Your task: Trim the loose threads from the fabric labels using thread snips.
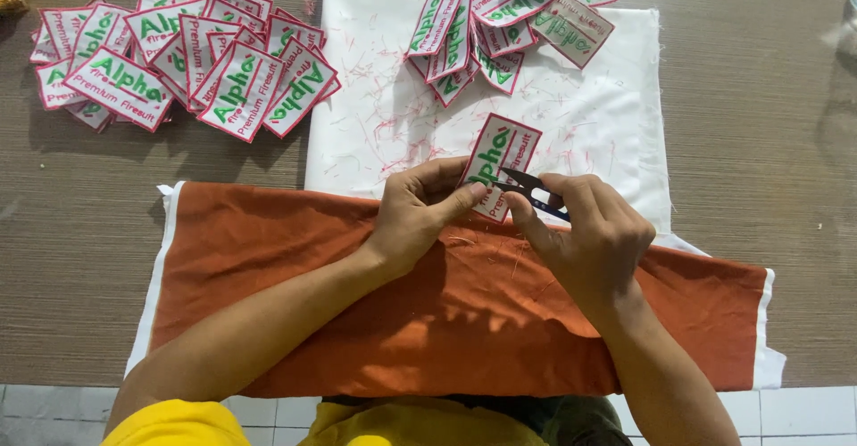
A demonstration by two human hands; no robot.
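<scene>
Centre frame, the left hand point(420, 214) pinches an embroidered patch point(498, 165) by its lower edge, fingers closed on it, while the right hand point(585, 232) grips small thread snips point(534, 191), blades at the patch's lower right border. Best done, I'd say, with the patch held taut and only the tips nibbling stray threads, clear of the stitched edge. The patch is a white rectangle, red-pink border, green and red lettering, tilted over the white cloth point(607, 116) just above the orange cloth point(295, 267).
</scene>
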